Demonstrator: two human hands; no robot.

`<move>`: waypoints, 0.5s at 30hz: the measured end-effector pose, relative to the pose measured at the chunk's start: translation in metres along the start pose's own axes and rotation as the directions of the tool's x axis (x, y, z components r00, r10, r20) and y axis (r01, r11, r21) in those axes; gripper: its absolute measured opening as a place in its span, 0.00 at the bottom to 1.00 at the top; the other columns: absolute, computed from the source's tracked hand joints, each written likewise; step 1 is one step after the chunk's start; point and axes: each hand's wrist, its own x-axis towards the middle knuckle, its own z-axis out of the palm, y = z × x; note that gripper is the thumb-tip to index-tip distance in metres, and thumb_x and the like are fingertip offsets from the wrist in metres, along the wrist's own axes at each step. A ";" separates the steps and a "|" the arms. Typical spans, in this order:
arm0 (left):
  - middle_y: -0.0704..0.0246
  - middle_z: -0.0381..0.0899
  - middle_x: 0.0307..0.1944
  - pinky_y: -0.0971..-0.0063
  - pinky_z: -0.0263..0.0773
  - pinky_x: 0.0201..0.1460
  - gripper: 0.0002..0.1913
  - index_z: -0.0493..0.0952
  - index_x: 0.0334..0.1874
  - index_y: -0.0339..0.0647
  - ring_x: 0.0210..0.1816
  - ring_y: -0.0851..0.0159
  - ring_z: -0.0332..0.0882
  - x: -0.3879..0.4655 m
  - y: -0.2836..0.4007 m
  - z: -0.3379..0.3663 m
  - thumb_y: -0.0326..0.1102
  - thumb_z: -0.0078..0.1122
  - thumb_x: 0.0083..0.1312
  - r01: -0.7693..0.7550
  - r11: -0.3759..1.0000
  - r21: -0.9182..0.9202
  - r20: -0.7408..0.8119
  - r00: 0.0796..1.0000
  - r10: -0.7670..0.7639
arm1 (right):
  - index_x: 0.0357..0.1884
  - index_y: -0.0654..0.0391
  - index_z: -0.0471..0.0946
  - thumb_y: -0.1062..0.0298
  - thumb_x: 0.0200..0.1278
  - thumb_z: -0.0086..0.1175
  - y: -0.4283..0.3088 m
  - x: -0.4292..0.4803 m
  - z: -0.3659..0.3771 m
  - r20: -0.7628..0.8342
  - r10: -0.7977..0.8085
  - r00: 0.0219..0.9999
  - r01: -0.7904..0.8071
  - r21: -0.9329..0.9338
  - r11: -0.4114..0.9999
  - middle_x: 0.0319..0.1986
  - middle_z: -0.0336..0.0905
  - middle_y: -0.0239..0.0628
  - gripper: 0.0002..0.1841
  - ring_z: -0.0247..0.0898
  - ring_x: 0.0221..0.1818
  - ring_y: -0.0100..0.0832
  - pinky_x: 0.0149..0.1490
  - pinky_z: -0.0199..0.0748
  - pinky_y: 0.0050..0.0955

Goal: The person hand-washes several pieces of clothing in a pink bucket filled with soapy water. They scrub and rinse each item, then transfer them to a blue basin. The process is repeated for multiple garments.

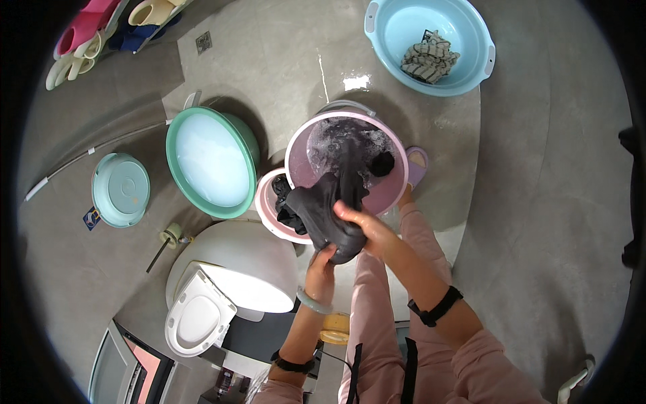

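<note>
Both my hands grip a wet dark grey cloth garment over the near edge of a pink bucket. My left hand holds its lower end, fingers partly hidden by the fabric. On its right side my right hand has the thumb laid on top. The upper part of the garment hangs down into foamy water in the bucket, where a small black bunch of cloth also lies. Left of the bucket, a smaller pink basin holds black clothing.
A green tub of cloudy water stands left. At the top right, a light blue basin holds a striped cloth. A toilet is at lower left. A turquoise basin and shoes on a rack are farther left.
</note>
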 end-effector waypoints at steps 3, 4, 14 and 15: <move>0.66 0.70 0.66 0.66 0.58 0.71 0.28 0.63 0.70 0.39 0.66 0.63 0.67 0.002 0.002 -0.019 0.42 0.51 0.71 -0.010 0.990 0.138 0.083 0.997 -0.001 | 0.64 0.61 0.67 0.68 0.57 0.65 0.005 0.000 0.004 -0.095 0.013 0.995 -0.031 -0.181 0.983 0.51 0.78 0.37 0.32 0.76 0.51 0.28 0.57 0.72 0.27; 0.65 0.71 0.65 0.64 0.59 0.71 0.28 0.63 0.69 0.39 0.65 0.63 0.68 0.007 0.003 -0.022 0.47 0.50 0.73 -0.032 0.995 0.095 0.114 0.993 0.021 | 0.63 0.61 0.67 0.69 0.56 0.65 0.006 -0.003 0.006 -0.091 -0.010 0.996 -0.006 -0.180 0.984 0.51 0.78 0.37 0.32 0.76 0.51 0.27 0.56 0.72 0.27; 0.61 0.68 0.67 0.62 0.60 0.71 0.39 0.60 0.71 0.36 0.67 0.57 0.66 0.084 -0.034 -0.024 0.62 0.48 0.70 -0.115 0.974 -0.197 0.416 0.890 0.189 | 0.54 0.62 0.74 0.69 0.59 0.60 0.008 -0.070 0.034 -0.101 0.179 0.979 -0.171 0.086 0.982 0.43 0.81 0.36 0.20 0.77 0.47 0.29 0.55 0.73 0.28; 0.60 0.67 0.67 0.62 0.60 0.71 0.39 0.60 0.72 0.36 0.67 0.57 0.66 0.080 -0.042 -0.022 0.63 0.48 0.70 -0.061 0.974 -0.219 0.403 0.903 0.148 | 0.53 0.62 0.75 0.68 0.60 0.59 0.010 -0.077 0.031 -0.086 0.187 0.979 -0.175 0.130 0.976 0.43 0.81 0.36 0.19 0.78 0.47 0.30 0.55 0.74 0.29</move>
